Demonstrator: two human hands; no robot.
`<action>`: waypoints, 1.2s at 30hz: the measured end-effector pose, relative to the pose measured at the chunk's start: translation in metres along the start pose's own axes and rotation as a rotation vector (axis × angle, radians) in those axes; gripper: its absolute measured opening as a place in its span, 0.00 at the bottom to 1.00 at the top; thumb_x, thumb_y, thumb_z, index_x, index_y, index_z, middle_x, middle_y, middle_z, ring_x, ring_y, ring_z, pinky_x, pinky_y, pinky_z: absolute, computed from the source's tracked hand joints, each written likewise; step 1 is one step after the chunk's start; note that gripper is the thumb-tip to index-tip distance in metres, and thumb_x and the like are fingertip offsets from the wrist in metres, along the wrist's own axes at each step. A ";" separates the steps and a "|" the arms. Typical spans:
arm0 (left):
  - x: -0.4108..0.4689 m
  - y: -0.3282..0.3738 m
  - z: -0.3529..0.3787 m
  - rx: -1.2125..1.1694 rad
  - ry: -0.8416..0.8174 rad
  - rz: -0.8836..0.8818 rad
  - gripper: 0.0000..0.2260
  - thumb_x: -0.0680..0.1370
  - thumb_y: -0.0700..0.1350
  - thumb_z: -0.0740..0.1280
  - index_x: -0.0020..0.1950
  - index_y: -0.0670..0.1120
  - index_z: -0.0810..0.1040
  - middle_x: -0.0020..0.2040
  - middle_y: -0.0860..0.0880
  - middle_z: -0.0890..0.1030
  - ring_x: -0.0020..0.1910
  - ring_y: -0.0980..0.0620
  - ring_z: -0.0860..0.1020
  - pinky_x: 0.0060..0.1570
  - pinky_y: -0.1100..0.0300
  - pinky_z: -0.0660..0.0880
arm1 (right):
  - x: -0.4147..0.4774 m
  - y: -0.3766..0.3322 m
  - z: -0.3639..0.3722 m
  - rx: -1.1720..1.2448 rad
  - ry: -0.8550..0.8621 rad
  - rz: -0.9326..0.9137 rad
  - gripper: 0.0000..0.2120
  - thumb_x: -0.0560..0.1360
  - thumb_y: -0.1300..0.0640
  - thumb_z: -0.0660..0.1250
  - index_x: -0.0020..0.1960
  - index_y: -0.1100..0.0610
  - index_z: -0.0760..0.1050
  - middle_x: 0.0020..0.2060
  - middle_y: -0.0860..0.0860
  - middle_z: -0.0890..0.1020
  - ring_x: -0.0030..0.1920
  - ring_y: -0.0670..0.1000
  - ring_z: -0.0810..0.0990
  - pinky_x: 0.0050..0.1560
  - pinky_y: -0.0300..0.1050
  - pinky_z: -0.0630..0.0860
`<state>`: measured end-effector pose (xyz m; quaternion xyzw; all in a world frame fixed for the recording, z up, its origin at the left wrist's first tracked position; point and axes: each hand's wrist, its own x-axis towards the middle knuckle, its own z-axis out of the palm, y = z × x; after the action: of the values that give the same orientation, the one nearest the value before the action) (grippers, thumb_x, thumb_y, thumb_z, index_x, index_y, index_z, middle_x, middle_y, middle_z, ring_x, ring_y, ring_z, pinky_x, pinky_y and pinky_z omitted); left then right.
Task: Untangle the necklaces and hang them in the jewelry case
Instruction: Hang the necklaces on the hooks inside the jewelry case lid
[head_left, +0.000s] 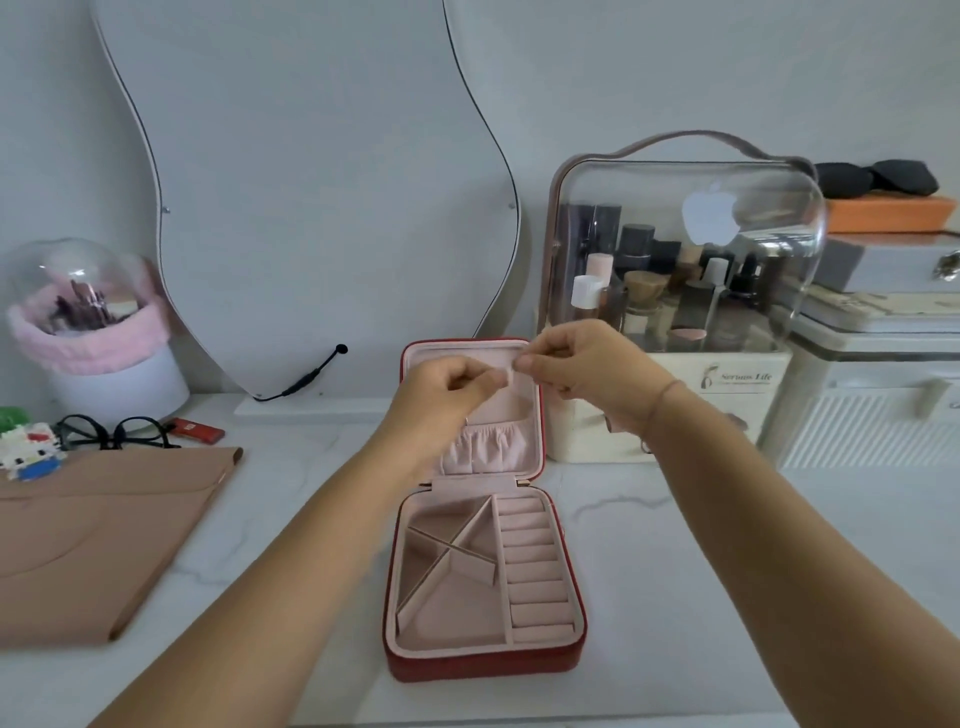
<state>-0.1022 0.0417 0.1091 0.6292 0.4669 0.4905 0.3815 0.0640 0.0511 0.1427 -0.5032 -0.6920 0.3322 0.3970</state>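
**Position of parts.** The jewelry case lay open at the middle of the bench, its base toward you. Its lid stood upright on the far side. This put the pink lining of the lid square to your view and within reach of both hands.

**Hands.** You held your left hand and right hand raised in front of the upper part of the lid, close together but not touching. The fingers of the left hand were curled, with thumb and forefinger pinched together. The fingers of the right hand were pinched the same way, tips pointing left toward the other hand.

**Necklace.** The necklace was too fine to make out. Judged from the two facing pinches, a short run of chain was stretched between them. This grip suits fine work at the top of the lid, where hanging would take place. No hook could be made out there.

**Case interior.** The gathered pocket sat low in the lid, below your hands, where it could take the hanging end of a chain. No chain showed in the divided compartments or the ring rolls of the base.

**Caution.** A chain held this taut could snag or kink, so you needed a light pinch.
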 end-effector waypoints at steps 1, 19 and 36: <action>0.004 -0.007 -0.006 0.066 0.044 0.016 0.04 0.75 0.45 0.70 0.42 0.46 0.82 0.31 0.53 0.77 0.30 0.57 0.72 0.36 0.59 0.71 | 0.004 0.005 0.004 -0.067 0.012 0.006 0.04 0.73 0.58 0.71 0.42 0.59 0.82 0.25 0.44 0.75 0.27 0.43 0.70 0.33 0.38 0.68; 0.037 -0.048 0.019 0.417 0.633 0.037 0.06 0.76 0.46 0.67 0.42 0.45 0.79 0.36 0.51 0.80 0.36 0.49 0.76 0.34 0.59 0.67 | 0.039 0.037 0.074 -0.517 0.631 0.046 0.08 0.75 0.54 0.62 0.41 0.57 0.75 0.36 0.53 0.80 0.39 0.56 0.77 0.36 0.48 0.73; -0.049 -0.055 0.026 0.564 -0.119 0.169 0.06 0.77 0.49 0.65 0.47 0.50 0.81 0.42 0.54 0.81 0.41 0.57 0.78 0.42 0.58 0.75 | -0.024 0.051 0.055 0.367 -0.128 0.256 0.11 0.77 0.54 0.65 0.41 0.58 0.81 0.22 0.45 0.65 0.23 0.45 0.62 0.27 0.37 0.61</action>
<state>-0.0924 0.0089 0.0390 0.7746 0.5075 0.3336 0.1763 0.0421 0.0383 0.0678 -0.4843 -0.5743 0.5313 0.3916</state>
